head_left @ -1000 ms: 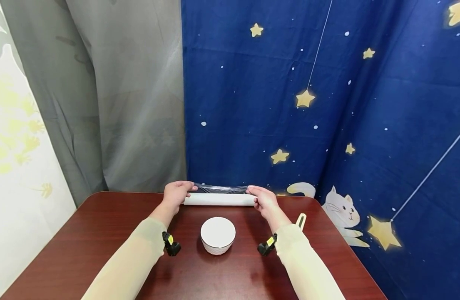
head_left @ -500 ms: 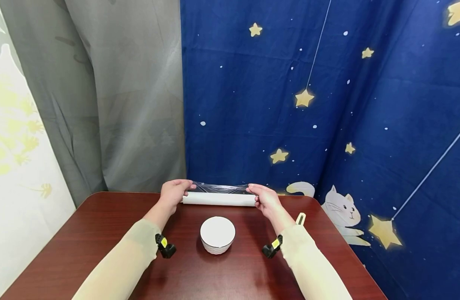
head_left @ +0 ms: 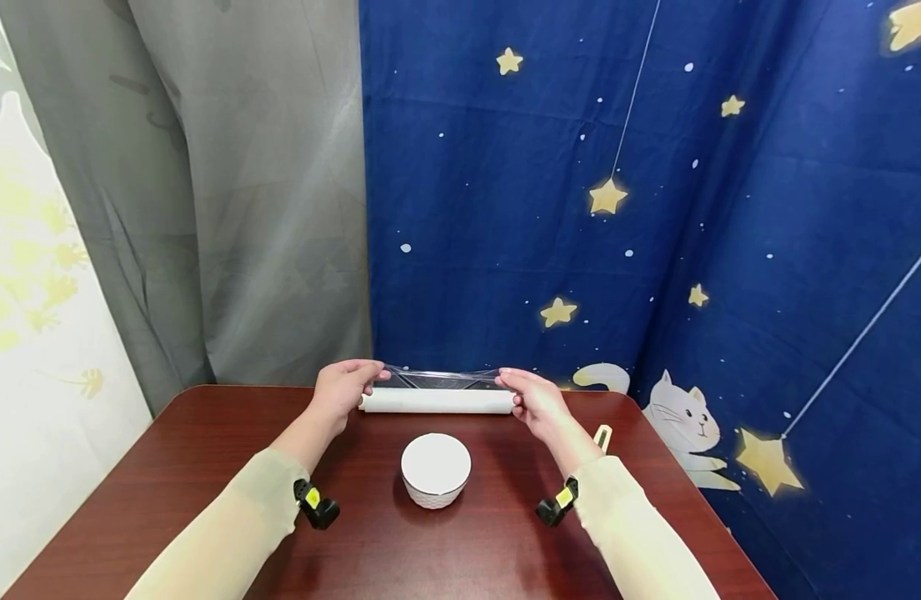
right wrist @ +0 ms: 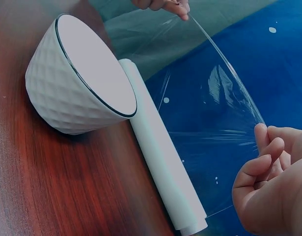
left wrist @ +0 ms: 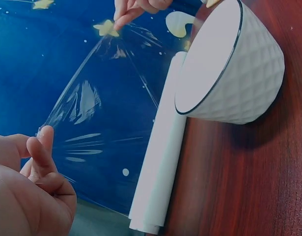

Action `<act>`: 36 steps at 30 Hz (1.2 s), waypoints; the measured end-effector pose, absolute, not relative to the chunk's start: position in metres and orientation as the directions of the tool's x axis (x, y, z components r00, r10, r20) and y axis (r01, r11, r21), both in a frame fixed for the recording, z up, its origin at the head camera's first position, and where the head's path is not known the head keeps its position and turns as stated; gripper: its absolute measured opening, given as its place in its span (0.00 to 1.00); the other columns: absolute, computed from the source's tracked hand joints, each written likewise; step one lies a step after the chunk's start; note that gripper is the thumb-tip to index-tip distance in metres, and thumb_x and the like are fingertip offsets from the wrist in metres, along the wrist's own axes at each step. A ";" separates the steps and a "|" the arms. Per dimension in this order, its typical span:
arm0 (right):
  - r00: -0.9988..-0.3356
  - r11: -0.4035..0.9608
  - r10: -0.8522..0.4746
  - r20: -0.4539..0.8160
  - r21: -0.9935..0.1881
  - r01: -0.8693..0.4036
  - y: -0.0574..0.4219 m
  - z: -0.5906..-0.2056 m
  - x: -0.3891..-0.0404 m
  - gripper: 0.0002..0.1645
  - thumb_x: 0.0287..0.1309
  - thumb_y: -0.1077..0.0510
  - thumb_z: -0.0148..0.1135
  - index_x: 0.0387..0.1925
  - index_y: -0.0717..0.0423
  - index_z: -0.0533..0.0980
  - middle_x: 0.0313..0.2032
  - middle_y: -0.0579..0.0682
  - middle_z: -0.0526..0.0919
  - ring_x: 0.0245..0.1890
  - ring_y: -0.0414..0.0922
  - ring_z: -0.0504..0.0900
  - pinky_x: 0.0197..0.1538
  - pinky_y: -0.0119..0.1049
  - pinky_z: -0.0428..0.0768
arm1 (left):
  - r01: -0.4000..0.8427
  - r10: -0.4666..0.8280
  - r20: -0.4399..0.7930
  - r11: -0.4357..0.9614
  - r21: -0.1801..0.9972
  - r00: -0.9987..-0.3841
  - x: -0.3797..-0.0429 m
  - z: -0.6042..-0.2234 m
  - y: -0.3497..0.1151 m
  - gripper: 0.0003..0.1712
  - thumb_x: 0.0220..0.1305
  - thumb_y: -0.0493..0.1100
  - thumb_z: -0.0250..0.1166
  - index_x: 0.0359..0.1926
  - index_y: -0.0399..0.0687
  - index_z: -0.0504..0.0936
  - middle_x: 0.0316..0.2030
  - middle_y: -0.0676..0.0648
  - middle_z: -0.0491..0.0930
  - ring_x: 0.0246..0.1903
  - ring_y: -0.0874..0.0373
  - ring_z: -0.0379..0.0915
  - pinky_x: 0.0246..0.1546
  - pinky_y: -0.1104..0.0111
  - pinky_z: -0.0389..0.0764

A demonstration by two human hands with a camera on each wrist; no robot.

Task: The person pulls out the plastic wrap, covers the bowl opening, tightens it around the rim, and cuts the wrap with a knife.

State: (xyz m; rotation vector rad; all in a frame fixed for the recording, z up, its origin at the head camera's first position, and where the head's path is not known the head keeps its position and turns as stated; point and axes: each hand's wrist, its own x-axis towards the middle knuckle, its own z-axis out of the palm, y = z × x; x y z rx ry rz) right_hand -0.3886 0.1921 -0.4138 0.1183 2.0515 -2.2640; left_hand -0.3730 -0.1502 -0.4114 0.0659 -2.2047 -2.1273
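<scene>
Clear plastic wrap point(left wrist: 84, 103) stretches between the two hands, rising from a white roll point(head_left: 437, 402) that lies crosswise near the table's far edge. The left hand point(head_left: 340, 390) pinches one corner of the film between thumb and fingers. At the opposite corner, the right hand point(head_left: 538, 400) pinches the film the same way. Both wrist views show the sheet pulled taut, with creases running out from the fingertips. Nearer the person than the roll stands a white bowl point(right wrist: 72, 93) with a quilted outside and a dark rim line. Neither hand touches it.
The reddish-brown wooden table point(head_left: 205, 467) has rounded far corners. A small cream-coloured object point(head_left: 603, 437) lies at the right, partly hidden by the right forearm. Behind the table hang a grey curtain point(head_left: 280, 208) and a blue one point(head_left: 498, 183) with stars.
The hands have drawn slightly farther apart, the left hand shifting left, with the film still held. The forearms have spread outward. The bowl stays in place.
</scene>
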 end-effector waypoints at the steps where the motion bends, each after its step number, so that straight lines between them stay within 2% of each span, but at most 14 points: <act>1: -0.993 -0.098 -0.015 -0.113 -0.989 0.114 0.193 -0.413 -0.388 0.24 0.77 0.58 0.67 0.69 0.60 0.80 0.39 0.37 0.92 0.22 0.33 0.67 0.28 0.26 0.69 | 0.025 -0.086 0.028 0.039 0.999 -0.996 -0.371 -0.410 -0.150 0.20 0.79 0.44 0.66 0.62 0.34 0.87 0.34 0.59 0.92 0.25 0.66 0.71 0.23 0.73 0.65; 15: -0.993 -0.127 -0.044 -0.111 -0.985 0.116 0.196 -0.402 -0.378 0.23 0.77 0.58 0.66 0.68 0.59 0.80 0.37 0.37 0.92 0.22 0.33 0.66 0.27 0.25 0.68 | 0.030 -0.085 0.031 0.019 0.999 -0.996 -0.360 -0.400 -0.150 0.19 0.79 0.44 0.66 0.61 0.36 0.87 0.34 0.59 0.92 0.24 0.67 0.70 0.23 0.75 0.65; 24: -0.993 -0.143 -0.058 -0.098 -0.984 0.106 0.198 -0.399 -0.358 0.27 0.77 0.60 0.65 0.71 0.67 0.75 0.36 0.38 0.91 0.21 0.32 0.66 0.27 0.24 0.67 | 0.047 -0.048 0.047 0.003 0.999 -0.998 -0.347 -0.398 -0.151 0.21 0.79 0.44 0.67 0.63 0.33 0.86 0.34 0.59 0.92 0.25 0.67 0.73 0.23 0.75 0.67; 36: -0.993 -0.128 -0.042 -0.114 -0.985 0.118 0.199 -0.402 -0.328 0.25 0.76 0.61 0.66 0.69 0.68 0.77 0.37 0.40 0.91 0.21 0.32 0.66 0.28 0.25 0.66 | 0.039 -0.021 0.040 0.036 0.999 -0.999 -0.323 -0.406 -0.154 0.21 0.79 0.46 0.68 0.63 0.35 0.86 0.35 0.59 0.92 0.27 0.63 0.76 0.26 0.74 0.70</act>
